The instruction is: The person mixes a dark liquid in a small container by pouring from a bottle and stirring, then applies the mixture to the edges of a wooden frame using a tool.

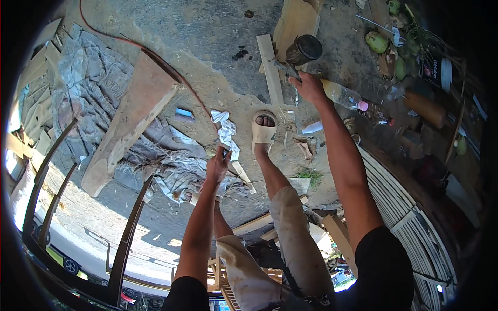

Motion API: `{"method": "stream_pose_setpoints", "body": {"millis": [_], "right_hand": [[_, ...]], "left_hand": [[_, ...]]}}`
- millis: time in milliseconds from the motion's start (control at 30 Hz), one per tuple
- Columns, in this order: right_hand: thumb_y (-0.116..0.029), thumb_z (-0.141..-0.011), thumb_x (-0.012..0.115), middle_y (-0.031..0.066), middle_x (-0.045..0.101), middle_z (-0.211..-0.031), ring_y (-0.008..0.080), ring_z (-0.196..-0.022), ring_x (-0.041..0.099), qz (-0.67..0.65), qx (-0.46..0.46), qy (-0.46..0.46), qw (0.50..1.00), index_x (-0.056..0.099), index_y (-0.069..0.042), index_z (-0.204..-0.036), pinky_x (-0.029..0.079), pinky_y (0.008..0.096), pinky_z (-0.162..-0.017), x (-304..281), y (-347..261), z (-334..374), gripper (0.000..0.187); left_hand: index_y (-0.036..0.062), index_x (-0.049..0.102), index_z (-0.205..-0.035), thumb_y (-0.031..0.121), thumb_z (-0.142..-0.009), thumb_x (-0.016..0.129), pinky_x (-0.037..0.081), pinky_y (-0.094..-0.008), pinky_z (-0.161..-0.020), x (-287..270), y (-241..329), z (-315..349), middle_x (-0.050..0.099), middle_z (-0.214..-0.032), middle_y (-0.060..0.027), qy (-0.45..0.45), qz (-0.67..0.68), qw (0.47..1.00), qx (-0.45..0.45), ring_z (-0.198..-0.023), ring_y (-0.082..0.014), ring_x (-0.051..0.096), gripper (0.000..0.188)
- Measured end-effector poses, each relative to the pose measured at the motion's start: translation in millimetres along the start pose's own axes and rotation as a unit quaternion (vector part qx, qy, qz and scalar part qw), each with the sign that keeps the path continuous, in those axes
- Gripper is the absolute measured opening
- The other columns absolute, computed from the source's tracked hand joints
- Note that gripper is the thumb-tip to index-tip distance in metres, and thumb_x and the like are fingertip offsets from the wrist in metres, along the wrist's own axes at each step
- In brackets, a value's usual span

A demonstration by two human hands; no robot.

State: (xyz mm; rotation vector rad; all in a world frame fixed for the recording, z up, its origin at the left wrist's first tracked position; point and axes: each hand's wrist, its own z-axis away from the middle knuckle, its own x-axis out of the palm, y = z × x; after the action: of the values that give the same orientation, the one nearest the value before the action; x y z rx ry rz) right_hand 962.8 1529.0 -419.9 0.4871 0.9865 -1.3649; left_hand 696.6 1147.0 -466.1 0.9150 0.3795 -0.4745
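A stiff, light metal tool (284,67) is gripped by the right hand (309,85) beside a dark tin (304,50) on the floor; something small, unidentifiable, is pinched in the left hand (218,165).

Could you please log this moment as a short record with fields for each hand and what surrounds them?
Left hand: pinches a small dark object, too small to identify
Right hand: reaches out, touching a metal tool beside the dark cylindrical can
Near right hand: clear plastic bottle with pink cap, pale wooden slat
Near left hand: crumpled white rag, beige sandal
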Motion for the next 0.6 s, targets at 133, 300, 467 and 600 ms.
{"method": "stream_pose_setpoints", "body": {"millis": [133, 300, 467, 600], "right_hand": [[-0.037, -0.096, 0.069, 0.026, 0.072, -0.088, 0.0473, -0.089, 0.07, -0.04, -0.039, 0.018, 0.998, 0.068, -0.001, -0.1, 0.054, 0.0566, -0.078, 11, -17, 9, 0.036], [-0.035, -0.095, 0.07, 0.0286, 0.069, -0.081, 0.0499, -0.085, 0.07, -0.111, -0.023, -0.001, 0.994, 0.068, 0.003, -0.09, 0.054, 0.0567, -0.078, 32, -83, -5, 0.038], [-0.038, -0.093, 0.07, 0.0305, 0.07, -0.083, 0.0503, -0.086, 0.07, -0.223, 0.016, 0.075, 0.972, 0.068, 0.004, -0.087, 0.055, 0.0573, -0.08, 71, -102, -41, 0.043], [-0.038, -0.093, 0.07, 0.0299, 0.072, -0.087, 0.0505, -0.09, 0.07, -0.223, 0.069, 0.086, 0.969, 0.069, 0.004, -0.09, 0.056, 0.0567, -0.082, 89, -115, -55, 0.042]], "left_hand": [[0.0084, 0.05, -0.11, 0.039, -0.104, 0.062, 0.047, -0.056, -0.053, -2, -4, 15, 0.067, -0.071, -0.0226, 0.0, 0.013, 0.999, -0.031, -0.065, -0.0476, 0.067, 0.034], [0.0085, 0.049, -0.107, 0.04, -0.105, 0.061, 0.047, -0.0555, -0.053, -6, 3, 26, 0.066, -0.07, -0.0221, 0.003, 0.013, 0.997, -0.082, -0.065, -0.0474, 0.067, 0.033], [0.0083, 0.049, -0.105, 0.039, -0.105, 0.061, 0.046, -0.0552, -0.055, 2, 19, 22, 0.066, -0.071, -0.0233, 0.017, 0.036, 0.995, -0.091, -0.069, -0.0483, 0.067, 0.033], [0.0079, 0.049, -0.104, 0.039, -0.104, 0.063, 0.047, -0.0546, -0.056, 2, 27, 27, 0.065, -0.07, -0.0233, 0.031, 0.041, 0.993, -0.104, -0.069, -0.0485, 0.067, 0.034]]}}
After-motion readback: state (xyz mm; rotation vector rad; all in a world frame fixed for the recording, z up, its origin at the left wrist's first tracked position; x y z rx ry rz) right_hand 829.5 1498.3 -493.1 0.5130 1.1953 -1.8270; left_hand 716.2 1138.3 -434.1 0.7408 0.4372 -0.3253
